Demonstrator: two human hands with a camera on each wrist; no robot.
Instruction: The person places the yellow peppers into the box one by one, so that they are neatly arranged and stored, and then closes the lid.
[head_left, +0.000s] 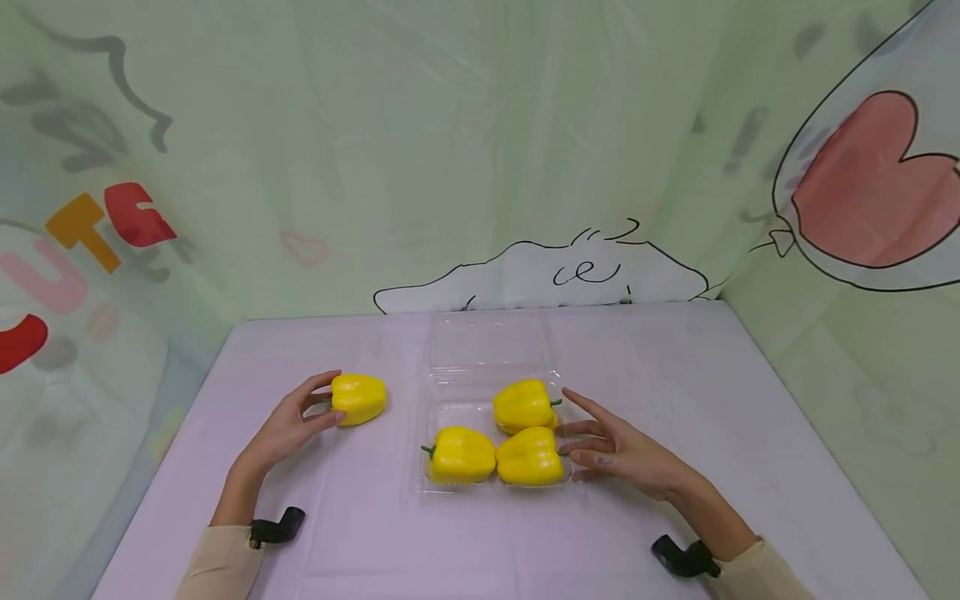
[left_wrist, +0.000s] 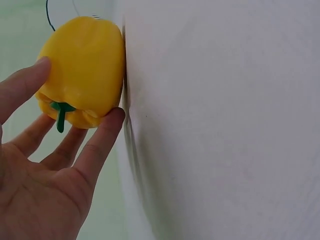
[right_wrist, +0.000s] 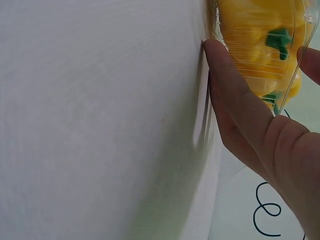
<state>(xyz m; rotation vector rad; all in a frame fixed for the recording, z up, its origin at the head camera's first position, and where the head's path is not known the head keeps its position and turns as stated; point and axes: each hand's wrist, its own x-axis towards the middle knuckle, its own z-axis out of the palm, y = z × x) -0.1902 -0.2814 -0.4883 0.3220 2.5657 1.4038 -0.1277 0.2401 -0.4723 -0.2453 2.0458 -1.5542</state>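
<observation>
My left hand (head_left: 296,419) holds a yellow bell pepper (head_left: 359,399) at the left, thumb on one side and fingers on the other. The green stem of this bell pepper (left_wrist: 82,70) points back toward the palm in the left wrist view, and its side is close against the tablecloth. A clear plastic clamshell box (head_left: 457,412) lies with three more yellow bell peppers (head_left: 462,455) in its base. At the right wall of the box, my right hand (head_left: 630,454) rests with fingers extended. Through that clear wall, green stems show in the right wrist view.
The box's clear lid (head_left: 491,343) is folded back toward the far side of the table. A pale lilac cloth (head_left: 652,358) covers the table. Printed green curtains (head_left: 465,150) stand behind and on both sides. Black wrist cameras (head_left: 277,527) are strapped to both wrists.
</observation>
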